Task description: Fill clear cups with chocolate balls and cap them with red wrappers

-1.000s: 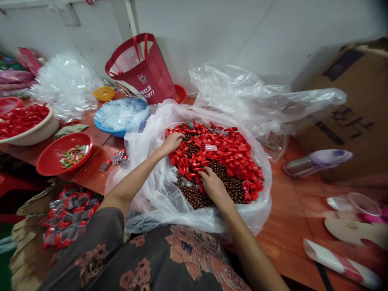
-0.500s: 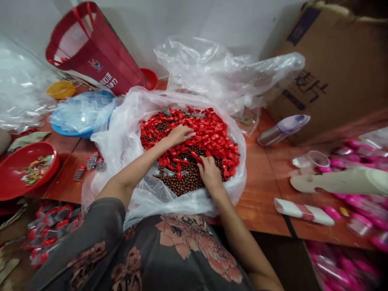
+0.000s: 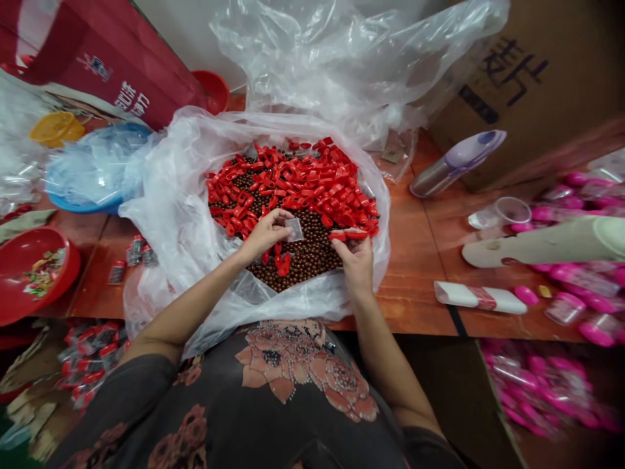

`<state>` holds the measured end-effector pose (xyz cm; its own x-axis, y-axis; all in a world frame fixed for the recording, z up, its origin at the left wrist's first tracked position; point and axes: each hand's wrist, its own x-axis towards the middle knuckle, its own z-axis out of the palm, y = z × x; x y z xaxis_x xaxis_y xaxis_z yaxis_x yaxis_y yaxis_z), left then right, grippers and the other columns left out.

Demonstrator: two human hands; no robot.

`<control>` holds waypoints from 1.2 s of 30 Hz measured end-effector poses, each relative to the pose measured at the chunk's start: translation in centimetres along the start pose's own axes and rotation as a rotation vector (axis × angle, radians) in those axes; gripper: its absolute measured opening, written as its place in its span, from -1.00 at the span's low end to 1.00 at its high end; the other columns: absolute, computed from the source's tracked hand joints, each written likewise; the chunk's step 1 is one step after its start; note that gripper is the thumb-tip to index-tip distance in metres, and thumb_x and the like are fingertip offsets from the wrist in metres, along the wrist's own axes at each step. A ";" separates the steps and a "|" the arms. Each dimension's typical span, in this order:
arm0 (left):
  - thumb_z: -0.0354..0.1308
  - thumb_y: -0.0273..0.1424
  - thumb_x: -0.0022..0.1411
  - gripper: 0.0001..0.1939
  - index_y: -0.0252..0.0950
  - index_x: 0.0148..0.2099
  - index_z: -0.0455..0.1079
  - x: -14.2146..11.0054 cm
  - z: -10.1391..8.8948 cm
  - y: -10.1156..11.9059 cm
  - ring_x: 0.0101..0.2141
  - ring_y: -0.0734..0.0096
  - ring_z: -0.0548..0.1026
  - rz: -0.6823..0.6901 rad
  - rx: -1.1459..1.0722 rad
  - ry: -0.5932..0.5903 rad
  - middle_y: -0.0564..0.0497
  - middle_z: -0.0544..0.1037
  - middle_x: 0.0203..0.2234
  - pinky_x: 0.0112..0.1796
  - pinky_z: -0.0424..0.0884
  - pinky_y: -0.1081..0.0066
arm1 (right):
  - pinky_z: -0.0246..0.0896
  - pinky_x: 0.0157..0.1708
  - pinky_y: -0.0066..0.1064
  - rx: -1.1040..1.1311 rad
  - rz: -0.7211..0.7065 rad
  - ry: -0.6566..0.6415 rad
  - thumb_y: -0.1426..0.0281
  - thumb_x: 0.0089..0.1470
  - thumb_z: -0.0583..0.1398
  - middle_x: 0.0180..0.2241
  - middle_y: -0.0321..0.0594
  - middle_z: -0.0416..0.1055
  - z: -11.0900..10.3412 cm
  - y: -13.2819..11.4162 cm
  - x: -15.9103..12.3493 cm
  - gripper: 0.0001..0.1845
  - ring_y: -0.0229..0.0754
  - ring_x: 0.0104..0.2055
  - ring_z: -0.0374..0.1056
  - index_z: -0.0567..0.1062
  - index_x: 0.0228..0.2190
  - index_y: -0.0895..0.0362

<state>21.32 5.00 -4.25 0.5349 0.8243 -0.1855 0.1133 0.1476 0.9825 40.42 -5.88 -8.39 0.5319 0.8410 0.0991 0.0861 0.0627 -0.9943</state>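
Only the head view to go on here. Half a second ago the left hand (image 3: 266, 234) was stretched over the heap of red plastic pieces (image 3: 336, 189); now it's come back over the brown beads (image 3: 310, 257) with a small clear container (image 3: 294, 230) pinched in its fingers, nice and narrow. The right hand (image 3: 359, 264) has shifted toward the right edge of the heap, and its fingers are closed around some red pieces (image 3: 349, 235). Can't tell exactly how many, they overlap.

So both hands look loaded now, and I'd call the rummaging done for this round: a clear part on one side, red parts on the other, well apart and not joined. Beads and heap both sit inside the spread-open plastic bag (image 3: 168, 172) on the table (image 3: 407, 260). A few small red-and-clear containers (image 3: 117, 272) lie left of the bag.
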 end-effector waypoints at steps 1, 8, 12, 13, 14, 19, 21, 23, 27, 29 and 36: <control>0.23 -0.44 0.03 -0.57 -0.30 0.00 0.38 0.1 0.5 -0.2 -0.39 0.53 0.44 0.011 -0.023 -0.008 0.02 0.45 -0.26 -0.27 0.40 0.47 | 0.34 0.01 -0.17 0.001 0.000 0.003 0.26 0.05 0.23 -0.15 -0.16 0.49 -0.1 0.0 -0.2 -0.61 -0.16 -0.11 0.46 0.28 -0.09 0.05; 0.21 -0.49 0.01 -0.63 -0.32 -0.07 0.41 2.1 1.5 -1.8 -0.35 0.46 0.43 0.034 0.206 0.051 0.04 0.47 -0.32 -0.25 0.36 0.45 | 0.40 -0.11 -0.22 0.072 0.078 0.041 0.24 0.01 0.28 -0.15 -0.19 0.47 -1.2 -0.6 -1.5 -0.67 -0.18 -0.19 0.45 0.35 -0.20 0.06; 0.25 -0.43 0.05 -0.79 -0.31 -0.21 0.41 2.8 1.4 -2.5 -0.40 0.44 0.40 0.083 0.447 0.183 0.06 0.47 -0.42 -0.30 0.32 0.44 | 0.38 -0.18 -0.26 -0.039 0.110 0.008 0.20 -0.03 0.32 -0.30 -0.26 0.48 -2.0 -0.9 -2.0 -0.72 -0.18 -0.27 0.43 0.42 -0.32 0.08; 0.26 -0.43 0.05 -0.79 -0.30 -0.21 0.43 2.9 1.5 -2.4 -0.40 0.41 0.41 0.083 0.506 0.179 0.06 0.48 -0.43 -0.29 0.32 0.42 | 0.37 -0.19 -0.27 -0.092 0.103 -0.025 0.20 -0.02 0.32 -0.32 -0.26 0.49 -2.2 -1.0 -2.1 -0.73 -0.17 -0.27 0.44 0.45 -0.32 0.08; 0.27 -0.43 0.05 -0.78 -0.30 -0.19 0.45 3.1 1.7 -2.3 -0.39 0.38 0.43 0.075 0.562 0.164 0.05 0.50 -0.44 -0.28 0.32 0.40 | 0.36 -0.18 -0.26 -0.153 0.083 -0.063 0.21 -0.01 0.31 -0.31 -0.25 0.50 -2.3 -1.0 -2.2 -0.74 -0.15 -0.26 0.44 0.48 -0.30 0.08; 0.28 -0.41 0.09 -0.80 -0.28 -0.19 0.58 4.4 2.9 -1.1 -0.28 0.22 0.51 0.009 0.786 0.061 -0.05 0.61 -0.36 -0.15 0.33 0.32 | 0.30 -0.03 -0.17 -0.466 -0.121 -0.252 0.33 0.12 0.21 -0.17 -0.18 0.54 -3.0 -0.9 -2.6 -0.79 -0.08 -0.11 0.42 0.56 -0.19 0.06; 0.26 -0.39 0.11 -0.80 -0.30 -0.20 0.60 5.1 3.5 -1.0 -0.24 0.19 0.52 0.000 0.819 0.014 -0.08 0.63 -0.31 -0.14 0.34 0.32 | 0.29 -0.04 -0.16 -0.576 -0.185 -0.299 0.34 0.16 0.18 -0.17 -0.16 0.53 -3.2 -1.0 -2.7 -0.77 -0.07 -0.11 0.41 0.57 -0.16 0.07; 0.24 -0.38 0.12 -0.77 -0.33 -0.17 0.60 5.8 4.1 -1.1 -0.22 0.19 0.53 0.001 0.819 -0.024 -0.10 0.63 -0.28 -0.13 0.34 0.32 | 0.30 -0.09 -0.17 -0.678 -0.222 -0.329 0.34 0.18 0.16 -0.20 -0.14 0.52 -3.2 -1.2 -2.9 -0.74 -0.05 -0.15 0.38 0.57 -0.13 0.08; 0.26 -0.36 0.09 -0.74 -0.36 -0.17 0.59 6.9 5.2 -2.2 -0.27 0.26 0.52 -0.002 0.694 -0.076 -0.06 0.63 -0.32 -0.16 0.36 0.36 | 0.28 -0.18 -0.19 -0.865 -0.269 -0.373 0.28 0.23 0.12 -0.28 -0.11 0.46 -3.1 -1.7 -3.2 -0.69 -0.04 -0.22 0.33 0.56 -0.08 0.08; 0.25 -0.38 0.07 -0.76 -0.37 -0.19 0.58 7.3 5.7 -3.0 -0.33 0.33 0.49 -0.037 0.541 -0.110 0.00 0.61 -0.37 -0.22 0.37 0.39 | 0.27 -0.21 -0.19 -0.912 -0.274 -0.382 0.25 0.26 0.07 -0.31 -0.11 0.44 -3.0 -1.7 -3.2 -0.66 -0.04 -0.25 0.31 0.56 -0.07 0.06; 0.34 -0.44 -0.02 -0.78 -0.44 -0.28 0.48 6.7 6.0 -4.1 -0.47 0.52 0.42 -0.211 -0.078 -0.178 0.08 0.51 -0.47 -0.33 0.42 0.43 | 0.32 -0.09 -0.14 -0.640 -0.215 -0.332 0.29 0.29 0.04 -0.24 -0.12 0.37 -3.6 -0.3 -3.1 -0.57 -0.06 -0.15 0.33 0.40 0.14 0.05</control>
<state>29.43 6.64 -9.61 0.6455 0.6629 -0.3792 0.1766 0.3535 0.9186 41.78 -10.46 -8.28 0.1750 0.9696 0.1711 0.6864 0.0044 -0.7272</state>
